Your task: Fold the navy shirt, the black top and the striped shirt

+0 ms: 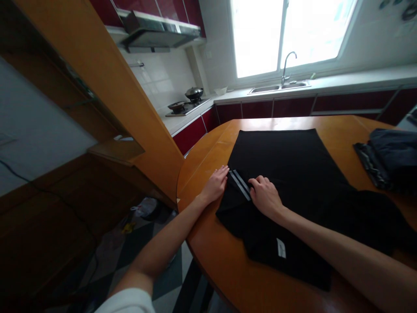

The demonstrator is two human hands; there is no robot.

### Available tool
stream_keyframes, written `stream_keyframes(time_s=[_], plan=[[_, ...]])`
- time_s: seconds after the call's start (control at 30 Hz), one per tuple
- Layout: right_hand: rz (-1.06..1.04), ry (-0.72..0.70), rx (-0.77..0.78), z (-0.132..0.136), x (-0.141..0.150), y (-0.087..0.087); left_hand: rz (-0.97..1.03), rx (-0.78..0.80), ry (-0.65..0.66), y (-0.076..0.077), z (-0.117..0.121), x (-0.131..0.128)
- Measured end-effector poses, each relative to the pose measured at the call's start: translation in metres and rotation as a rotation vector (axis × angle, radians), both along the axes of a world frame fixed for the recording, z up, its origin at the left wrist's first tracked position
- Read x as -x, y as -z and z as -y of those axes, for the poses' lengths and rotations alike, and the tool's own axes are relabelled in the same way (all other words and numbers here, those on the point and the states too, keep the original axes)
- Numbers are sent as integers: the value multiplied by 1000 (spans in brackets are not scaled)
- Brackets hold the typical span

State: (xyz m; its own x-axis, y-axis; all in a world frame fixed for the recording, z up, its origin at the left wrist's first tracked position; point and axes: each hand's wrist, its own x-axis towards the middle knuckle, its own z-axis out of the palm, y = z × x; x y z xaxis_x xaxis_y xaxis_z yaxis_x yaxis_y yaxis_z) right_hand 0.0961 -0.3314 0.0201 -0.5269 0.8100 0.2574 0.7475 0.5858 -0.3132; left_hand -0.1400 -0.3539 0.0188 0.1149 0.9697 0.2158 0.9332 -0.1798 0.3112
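A black shirt (286, 161) lies spread on the wooden table, with one sleeve folded in across its left side. Two pale stripes (240, 184) run along the sleeve, and a small white label (281, 248) shows near the neck. My left hand (216, 183) rests at the shirt's left edge, its fingers stretched out and their tips touching the cloth by the stripes. On the other side of the stripes, my right hand (265, 195) has its fingers bent and closed on the sleeve fabric. The tips of the right fingers are partly hidden.
A stack of folded dark clothes (395, 158) sits at the right of the round-ended table (205, 150). Close on the left stands a wooden partition (143, 113). Beyond the table are a counter with a sink (278, 88) and a stove with a lidded pan (194, 93).
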Motion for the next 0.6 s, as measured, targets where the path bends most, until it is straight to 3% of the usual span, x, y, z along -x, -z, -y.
stream_keyframes(time_s=[0.13,0.3,0.6], plan=[[10,-5,8,-1,2,3,-110,130,169,2,7,-9],[11,-1,1,0,2,1,-200,229,194,-3,20,-9],[5,-8,17,1,2,-1,-180,276,403,-29,88,-7]])
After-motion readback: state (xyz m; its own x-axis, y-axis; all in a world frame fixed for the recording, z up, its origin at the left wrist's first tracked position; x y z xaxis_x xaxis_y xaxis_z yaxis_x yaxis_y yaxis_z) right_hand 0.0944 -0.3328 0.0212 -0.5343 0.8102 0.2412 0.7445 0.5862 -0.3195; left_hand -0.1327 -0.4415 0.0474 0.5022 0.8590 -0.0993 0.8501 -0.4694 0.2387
